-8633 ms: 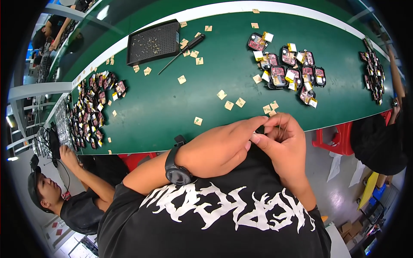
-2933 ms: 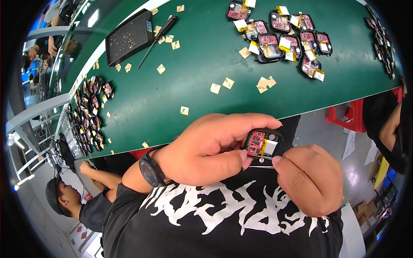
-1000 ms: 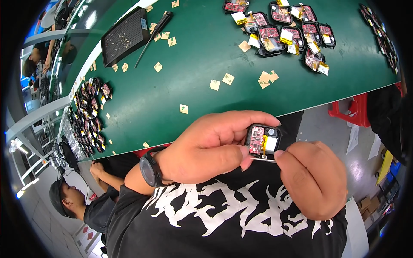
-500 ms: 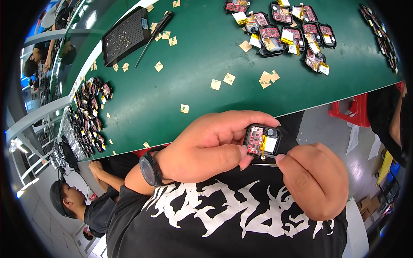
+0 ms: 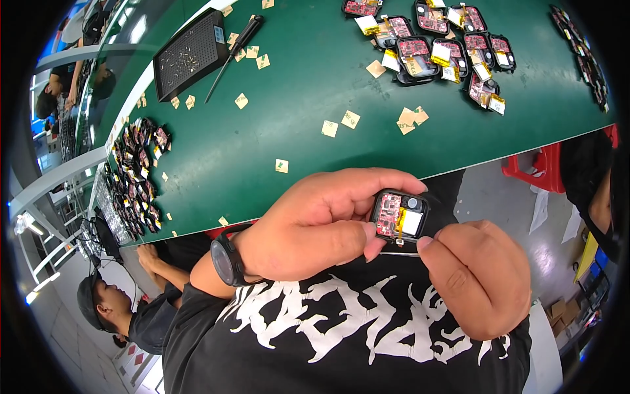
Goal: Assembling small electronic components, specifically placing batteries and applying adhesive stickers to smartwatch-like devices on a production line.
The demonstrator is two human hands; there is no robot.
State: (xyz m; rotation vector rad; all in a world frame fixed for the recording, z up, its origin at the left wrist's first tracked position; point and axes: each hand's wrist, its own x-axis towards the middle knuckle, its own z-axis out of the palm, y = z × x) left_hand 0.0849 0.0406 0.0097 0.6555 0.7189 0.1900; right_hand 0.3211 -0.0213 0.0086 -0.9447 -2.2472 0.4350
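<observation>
My left hand (image 5: 315,226), with a dark wristwatch on its wrist, is closed around a small open black device case (image 5: 400,215) in front of my chest. Inside the case show a red circuit board (image 5: 389,211), a white battery (image 5: 411,221) with yellow tape, and a round grey part. A small white connector (image 5: 399,242) sticks out at the lower edge. My right hand (image 5: 479,276) is closed, thumb and finger pinching a thin metal tool (image 5: 399,254) that runs just below the case; its exact kind cannot be made out.
Similar open devices (image 5: 446,52) lie at the back right of the green table (image 5: 262,138), with more piled at the left (image 5: 134,177). A black tray of small screws (image 5: 187,59), a screwdriver (image 5: 239,49) and scattered beige paper squares (image 5: 330,129) are there too. A co-worker (image 5: 108,305) sits left.
My right hand and the thin tool have shifted slightly left, closer to the lower edge of the case. My left hand keeps its grip almost unmoved.
</observation>
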